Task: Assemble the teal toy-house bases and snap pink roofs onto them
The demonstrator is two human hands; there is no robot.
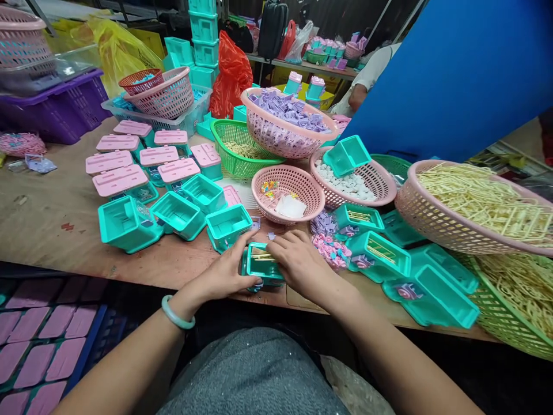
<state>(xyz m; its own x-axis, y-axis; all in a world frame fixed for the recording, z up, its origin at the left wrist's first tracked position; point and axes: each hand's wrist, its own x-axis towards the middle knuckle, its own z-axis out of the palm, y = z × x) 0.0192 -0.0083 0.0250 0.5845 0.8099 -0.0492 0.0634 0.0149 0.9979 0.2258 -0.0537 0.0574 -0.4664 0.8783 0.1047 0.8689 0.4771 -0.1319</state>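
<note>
Two hands meet on one small teal box (263, 266) that stands at the near edge of the counter (52, 213), right in front of the person. The left hand (227, 274) holds the box from its left side with the fingers curled and pressed against the wall. The right hand (298, 259) lies over its right side, fingers close together and bent down on the rim; I cannot tell if they pinch a small part. Some thin cream sticks show inside the box.

From this head view, the main risk is, I think, the place of the box: it is very near the counter edge, so a strong push can slide it off toward the lap. The thin sticks can also bend or jump out if the fingers press them crooked.

Many things stand close. Just right of the hands lies a heap of small pink and purple pieces (330, 245), and a moving wrist can scatter it. Behind the hands are open teal boxes (179, 214) and a pink basket (288, 193) with little parts. Further right, teal lids (432, 294) lie near the edge, and a large basket of cream sticks (475, 210) leans over a green basket (514, 311). Boxes with pink lids (129, 167) stand further left. Another person's arm (360, 95) shows at the far side.
</note>
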